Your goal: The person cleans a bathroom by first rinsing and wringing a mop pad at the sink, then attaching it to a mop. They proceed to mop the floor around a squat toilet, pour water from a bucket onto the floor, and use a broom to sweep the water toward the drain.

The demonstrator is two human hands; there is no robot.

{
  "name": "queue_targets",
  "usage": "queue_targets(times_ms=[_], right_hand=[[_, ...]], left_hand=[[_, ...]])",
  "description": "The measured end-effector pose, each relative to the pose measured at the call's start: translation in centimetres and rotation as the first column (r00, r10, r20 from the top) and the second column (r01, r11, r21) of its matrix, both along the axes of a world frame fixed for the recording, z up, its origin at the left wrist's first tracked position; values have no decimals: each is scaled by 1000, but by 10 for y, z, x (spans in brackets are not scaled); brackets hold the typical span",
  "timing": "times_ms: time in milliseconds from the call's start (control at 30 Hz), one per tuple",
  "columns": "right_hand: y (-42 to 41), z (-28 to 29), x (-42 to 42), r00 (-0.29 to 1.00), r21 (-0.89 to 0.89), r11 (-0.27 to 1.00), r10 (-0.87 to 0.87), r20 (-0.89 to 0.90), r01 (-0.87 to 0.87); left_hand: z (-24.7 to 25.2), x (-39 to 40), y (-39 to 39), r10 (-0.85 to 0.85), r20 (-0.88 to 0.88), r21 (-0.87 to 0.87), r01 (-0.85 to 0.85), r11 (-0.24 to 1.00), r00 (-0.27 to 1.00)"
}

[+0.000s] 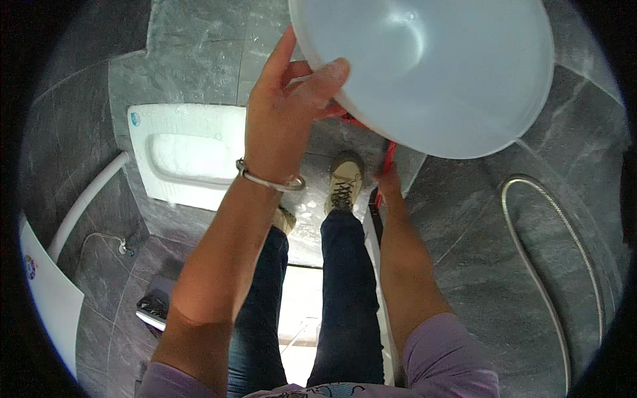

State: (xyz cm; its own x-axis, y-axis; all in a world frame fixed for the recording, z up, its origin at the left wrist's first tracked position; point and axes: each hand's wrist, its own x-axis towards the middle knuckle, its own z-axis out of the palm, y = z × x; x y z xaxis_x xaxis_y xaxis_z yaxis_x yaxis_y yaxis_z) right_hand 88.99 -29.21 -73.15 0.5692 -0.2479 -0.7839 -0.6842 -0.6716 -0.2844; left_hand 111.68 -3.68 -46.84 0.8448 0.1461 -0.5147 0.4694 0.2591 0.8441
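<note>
A translucent white plastic basin (463, 89) fills the upper right, tilted with its inside towards me. My left hand (293, 102), with a metal bangle at the wrist, grips the basin's left rim, thumb inside and fingers behind. Below the basin, my right hand (389, 180) is partly hidden and blurred, closed around a narrow red object (389, 154). Red also shows under the rim near my left hand; whether it is the same object I cannot tell. A white ceramic squat toilet (186, 117) lies in the floor left of my left wrist.
My beige shoe (346, 181) stands on wet-looking grey tile. A braided metal hose (530, 258) hangs along the right wall. At left are a white pipe (87, 204), a thin cord-like line with a white fitting (122, 246), and a bin with a black liner (153, 304). Bright light comes from behind my legs.
</note>
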Motion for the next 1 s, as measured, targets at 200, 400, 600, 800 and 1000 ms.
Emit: queue_targets(times_ms=[200,400,600,800,1000], right_hand=[[-13,-2,26,982,382,924,48,-180,25],[-39,50,41,887,683,635,-4,-463,359],[-47,90,44,808,757,499,174,-564,421],[-47,128,16,755,774,483,298,-585,409],[-14,157,33,599,670,477,319,-735,569]], left_hand=[[-9,-36,-45,-98,97,-97,107,990,990],[-3,-66,-85,-445,-8,-360,412,837,896],[17,-74,-74,-600,-47,-271,568,777,798],[109,-126,-15,-544,249,-343,598,724,801],[136,-194,47,-536,-112,-275,492,826,837]])
